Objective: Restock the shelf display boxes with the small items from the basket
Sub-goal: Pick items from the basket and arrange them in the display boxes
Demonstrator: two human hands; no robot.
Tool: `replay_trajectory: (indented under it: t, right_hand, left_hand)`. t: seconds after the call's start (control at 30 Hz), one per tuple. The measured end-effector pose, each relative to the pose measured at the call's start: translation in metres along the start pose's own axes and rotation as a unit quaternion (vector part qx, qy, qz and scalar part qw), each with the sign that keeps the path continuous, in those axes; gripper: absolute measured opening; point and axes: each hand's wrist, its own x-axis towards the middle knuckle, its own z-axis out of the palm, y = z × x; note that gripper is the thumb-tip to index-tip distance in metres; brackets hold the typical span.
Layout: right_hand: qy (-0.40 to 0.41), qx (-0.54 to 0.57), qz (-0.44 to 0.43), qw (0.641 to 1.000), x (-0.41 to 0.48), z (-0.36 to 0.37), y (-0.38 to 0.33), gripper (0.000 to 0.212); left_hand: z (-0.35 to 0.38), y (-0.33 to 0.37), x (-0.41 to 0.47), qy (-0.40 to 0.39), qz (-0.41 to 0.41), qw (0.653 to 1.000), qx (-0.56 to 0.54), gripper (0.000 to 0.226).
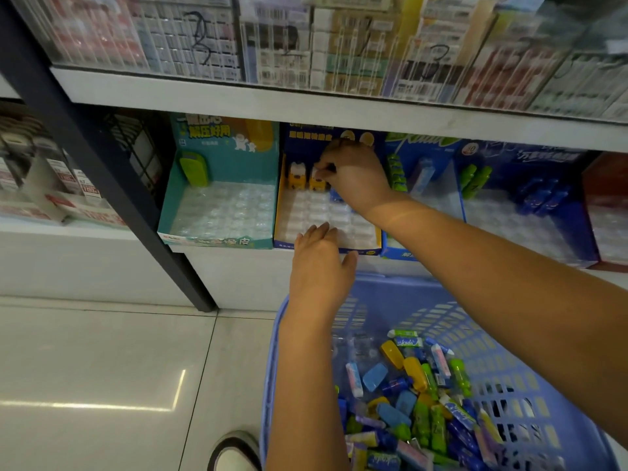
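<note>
right hand (353, 171) reaches to the back row of the middle box (368, 250), fingers pinching a yellow item (317, 181) beside another. left hand (319, 263) lies flat and relaxed on the box's front edge. bare clear slots (319, 212) run between the hands. the basket (475, 321) below the shelf edge (238, 263) holds the loose items (418, 396).

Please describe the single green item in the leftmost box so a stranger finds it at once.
Look under the white shelf board at the row of display boxes; the leftmost is the teal box. In its back left corner stands the green item, upright, the only product in that box, broader than the slim green tubes farther right.
</note>
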Motion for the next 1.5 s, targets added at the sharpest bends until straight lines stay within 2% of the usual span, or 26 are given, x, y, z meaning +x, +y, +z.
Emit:
replay_trajectory:
  t: [0.13,0.2,0.3,0.37,0.43,0.5,0.6,0.7,0.8,0.87,0.9,1.03,1.2,1.3,1.37,1.43,1.5]
  right_hand:
    - [-0.031,-0.044,-0.008,0.999,-0.004,-0.01,-0.006,0.032]
    - [-0.056,-0.041,-0.012,0.998,-0.018,-0.019,-0.01,0.041]
    - [0.013,0.057,0.006,0.998,-0.071,-0.034,-0.007,0.033]
    - [0.038,0.117,0.011,0.992,-0.121,-0.034,0.002,0.025]
    - [-0.026,0.128,0.054,0.99,-0.168,-0.023,0.016,0.027]
    - [-0.16,0.128,0.105,0.973,-0.206,0.0,0.033,0.021]
    - [-0.343,0.125,0.145,0.92,-0.247,0.047,0.057,0.016]
    - [-0.458,0.095,0.118,0.876,-0.277,0.096,0.068,0.013]
    - [-0.517,0.071,0.095,0.847,-0.302,0.137,0.071,0.014]
    - [-0.516,0.06,0.072,0.852,-0.314,0.155,0.073,0.026]
    - [-0.508,0.042,0.054,0.858,-0.319,0.16,0.073,0.029]
    - [-0.457,-0.004,-0.001,0.889,-0.331,0.174,0.071,0.036]
    - [-0.467,0.039,0.082,0.879,-0.318,0.171,0.072,0.053]
    - [-0.459,0.04,0.091,0.883,-0.317,0.171,0.075,0.047]
    - [-0.418,0.053,0.116,0.899,-0.311,0.167,0.078,0.034]
    - [-0.378,0.16,0.178,0.894,-0.302,0.161,0.086,0.023]
    - [-0.367,0.301,0.238,0.847,-0.295,0.155,0.098,0.017]
  left_hand:
    - [-0.002,0.004,-0.001,0.008,0.01,1.0,-0.011,0.043]
    - [-0.005,0.008,-0.007,0.061,0.017,0.996,-0.062,0.033]
    - [-0.008,0.014,-0.02,0.144,0.038,0.982,-0.118,0.023]
    - [-0.003,0.013,-0.025,0.124,0.04,0.984,-0.118,0.024]
    - [0.01,0.011,-0.028,0.034,-0.009,0.997,-0.075,0.037]
    - [0.033,0.008,-0.034,-0.109,-0.067,0.992,-0.007,0.04]
    - [0.082,-0.004,-0.049,-0.292,-0.09,0.946,0.107,0.022]
    - [0.128,-0.025,-0.074,-0.413,-0.085,0.887,0.189,0.033]
    - [0.158,-0.048,-0.097,-0.515,-0.075,0.819,0.243,0.04]
    - [0.167,-0.057,-0.104,-0.548,-0.083,0.779,0.293,0.044]
    - [0.168,-0.059,-0.104,-0.553,-0.084,0.771,0.303,0.047]
    - [0.168,-0.063,-0.097,-0.548,-0.085,0.778,0.294,0.038]
    - [0.18,-0.071,-0.094,-0.491,-0.147,0.826,0.235,0.031]
    - [0.187,-0.07,-0.094,-0.463,-0.167,0.843,0.217,0.022]
    - [0.191,-0.07,-0.091,-0.434,-0.176,0.865,0.182,0.029]
    - [0.192,-0.068,-0.087,-0.384,-0.189,0.896,0.121,0.037]
    - [0.194,-0.067,-0.083,-0.354,-0.187,0.915,0.04,0.036]
